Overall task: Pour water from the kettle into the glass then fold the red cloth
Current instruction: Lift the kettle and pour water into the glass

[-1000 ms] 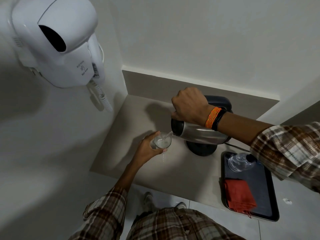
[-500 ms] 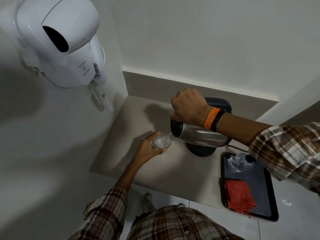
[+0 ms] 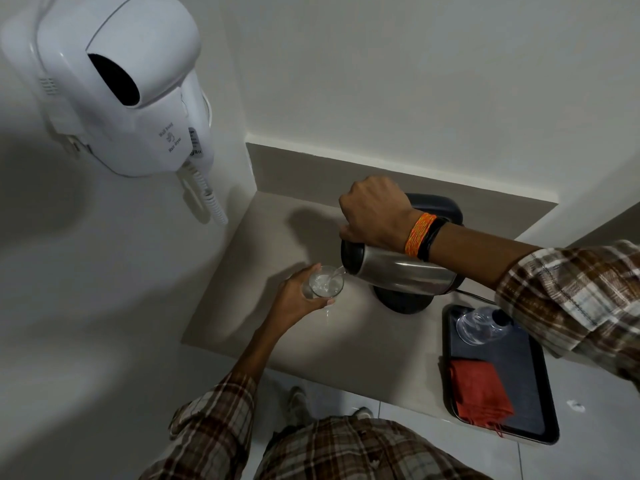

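Note:
My right hand (image 3: pixel 374 213) grips the handle of the steel kettle (image 3: pixel 398 271), which is tipped to the left above its black base (image 3: pixel 403 301). A thin stream of water runs from its spout into the clear glass (image 3: pixel 323 282). My left hand (image 3: pixel 298 301) holds that glass just above the beige counter (image 3: pixel 242 299), left of the kettle. The glass is partly filled. The red cloth (image 3: pixel 479 389) lies folded on the near end of a black tray (image 3: pixel 533 386) at the right.
A second clear glass (image 3: pixel 479 325) lies on its side at the tray's far end. A white wall-mounted hair dryer (image 3: pixel 128 88) with a coiled cord hangs on the left wall. Walls close the counter at the back and left. The kettle's cord runs right behind the tray.
The kettle stays tipped and keeps pouring; the water in the glass has risen slightly. Both hands hold nearly the same positions.

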